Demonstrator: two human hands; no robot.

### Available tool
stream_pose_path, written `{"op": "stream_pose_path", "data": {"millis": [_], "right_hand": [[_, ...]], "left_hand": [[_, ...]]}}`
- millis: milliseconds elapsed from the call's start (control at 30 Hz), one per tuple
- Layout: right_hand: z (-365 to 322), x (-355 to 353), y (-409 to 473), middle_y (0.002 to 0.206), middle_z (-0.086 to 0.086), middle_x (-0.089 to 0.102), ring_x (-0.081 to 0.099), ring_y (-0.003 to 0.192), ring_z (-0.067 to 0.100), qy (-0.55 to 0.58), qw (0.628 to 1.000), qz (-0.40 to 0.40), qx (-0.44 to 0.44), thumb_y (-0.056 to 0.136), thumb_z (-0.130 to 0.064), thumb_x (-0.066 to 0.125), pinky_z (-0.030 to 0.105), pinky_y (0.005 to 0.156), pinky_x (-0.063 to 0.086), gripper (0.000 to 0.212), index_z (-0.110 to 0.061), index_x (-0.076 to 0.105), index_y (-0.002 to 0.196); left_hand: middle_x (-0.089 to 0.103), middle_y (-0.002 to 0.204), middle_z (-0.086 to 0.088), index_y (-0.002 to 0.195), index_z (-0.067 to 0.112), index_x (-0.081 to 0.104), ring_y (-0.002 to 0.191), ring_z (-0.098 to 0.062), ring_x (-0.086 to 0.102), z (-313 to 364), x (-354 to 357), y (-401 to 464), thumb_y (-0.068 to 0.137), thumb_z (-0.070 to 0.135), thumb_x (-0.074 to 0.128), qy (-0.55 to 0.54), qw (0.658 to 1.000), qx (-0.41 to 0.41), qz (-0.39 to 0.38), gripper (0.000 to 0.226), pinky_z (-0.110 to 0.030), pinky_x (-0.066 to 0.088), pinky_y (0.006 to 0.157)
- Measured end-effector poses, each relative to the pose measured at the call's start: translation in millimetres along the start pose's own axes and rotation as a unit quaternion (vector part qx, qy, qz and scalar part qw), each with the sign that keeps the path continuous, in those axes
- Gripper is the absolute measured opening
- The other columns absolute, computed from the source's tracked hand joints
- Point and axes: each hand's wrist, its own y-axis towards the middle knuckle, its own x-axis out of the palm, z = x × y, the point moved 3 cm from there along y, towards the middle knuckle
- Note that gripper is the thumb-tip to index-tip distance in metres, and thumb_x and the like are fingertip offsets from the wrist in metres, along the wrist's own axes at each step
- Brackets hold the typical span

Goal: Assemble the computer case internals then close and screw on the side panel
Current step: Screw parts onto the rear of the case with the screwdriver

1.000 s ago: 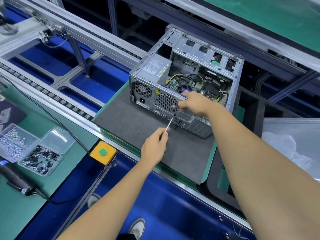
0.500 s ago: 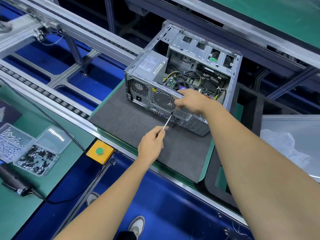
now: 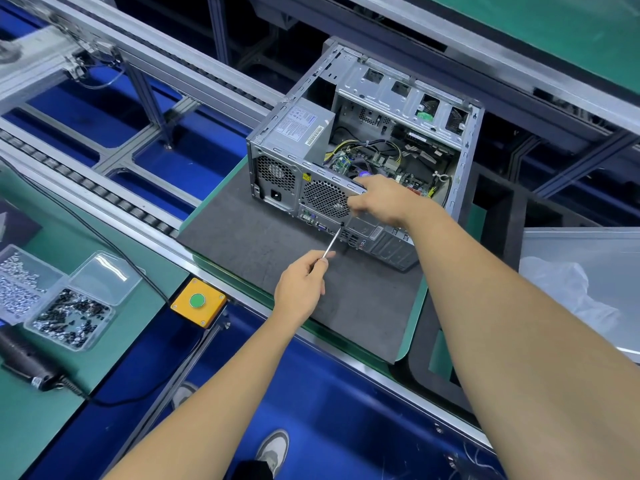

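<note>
- Since the earlier frame: screwdriver tip raised from below the rear fan grille to a point on the rear panel just under the right hand; case and both hands otherwise much as before.
- Location of case: upright on a dark mat on the worktop, rear panel toward the camera, open side facing up and right.
- Left hand: grip closed round the screwdriver handle, shaft angled up to the rear panel beside the I/O ports. Whether a screw sits at the tip cannot be told.
- Right hand: resting on the top rear edge of the case by the fan grille, fingers curled over the rim, steadying the case. Grip on the rim appears light; exact finger closure partly hidden.
- Done, as far as visible: power supply in the upper rear corner; board and cables in place inside.
- In hand, by judgement: fastening at the rear panel.
- Left: side panel not fitted, interior exposed; panel closing and panel screws outstanding.
- Nearby: screw trays and a powered driver at left; yellow button box on the rail.
</note>
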Motion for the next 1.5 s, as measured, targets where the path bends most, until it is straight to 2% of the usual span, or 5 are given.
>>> {"op": "stream_pose_path", "data": {"millis": [300, 633, 1100, 1367, 1500], "right_hand": [[-0.2, 0.0, -1.6, 0.071, 0.005, 0.051, 0.042, 0.057, 0.018, 0.019, 1.0, 0.014, 0.007, 0.083, -0.015, 0.063, 0.028, 0.052, 0.031, 0.044, 0.005, 0.062, 0.122], [0.1, 1.8, -0.1, 0.078, -0.001, 0.054, 0.046, 0.062, 0.013, 0.024, 1.0, 0.007, 0.014, 0.082, -0.02, 0.063, 0.028, 0.054, 0.034, 0.07, -0.013, 0.046, 0.149], [-0.3, 0.4, 0.7, 0.077, -0.02, 0.035, 0.036, 0.062, 0.007, -0.012, 1.0, 0.008, -0.001, 0.087, -0.014, 0.06, 0.027, 0.054, 0.029, 0.042, 0.007, 0.062, 0.123], [0.7, 0.2, 2.0, 0.084, -0.013, 0.044, 0.038, 0.063, 0.006, -0.004, 1.0, 0.017, 0.004, 0.084, -0.016, 0.063, 0.028, 0.055, 0.031, 0.047, -0.004, 0.063, 0.129], [1.6, 1.6, 2.0, 0.09, -0.003, 0.056, 0.046, 0.064, 0.01, 0.003, 1.0, 0.024, 0.008, 0.081, -0.017, 0.064, 0.029, 0.059, 0.036, 0.061, -0.01, 0.054, 0.141]], "left_hand": [[0.059, 0.055, 0.006, 0.11, 0.052, 0.067, 0.055, -0.002, 0.053, -2.7, 0.9, -0.9, 0.1, 0.041, 0.042, -0.016, 1.0, 0.003, 0.001, 0.029, -0.027, 0.04, 0.06], [0.06, 0.056, 0.005, 0.11, 0.054, 0.067, 0.055, -0.002, 0.053, -5.1, 1.6, 1.6, 0.099, 0.044, 0.041, -0.024, 1.0, 0.015, 0.004, 0.03, -0.026, 0.041, 0.058], [0.061, 0.059, 0.003, 0.112, 0.049, 0.063, 0.056, -0.005, 0.053, -5.1, 1.3, 3.5, 0.101, 0.044, 0.042, -0.02, 1.0, 0.018, -0.013, 0.023, -0.022, 0.042, 0.056], [0.045, 0.065, -0.001, 0.111, 0.011, 0.06, 0.045, -0.009, 0.026, 2.8, 9.4, -6.4, 0.106, 0.03, 0.049, -0.393, 0.896, -0.15, -0.143, 0.022, -0.018, 0.019, 0.035], [0.047, 0.065, -0.001, 0.103, 0.018, 0.054, 0.045, -0.011, 0.03, 13.8, 2.1, -7.4, 0.107, 0.035, 0.047, -0.239, 0.96, -0.108, -0.096, 0.02, -0.022, 0.022, 0.04]]}}
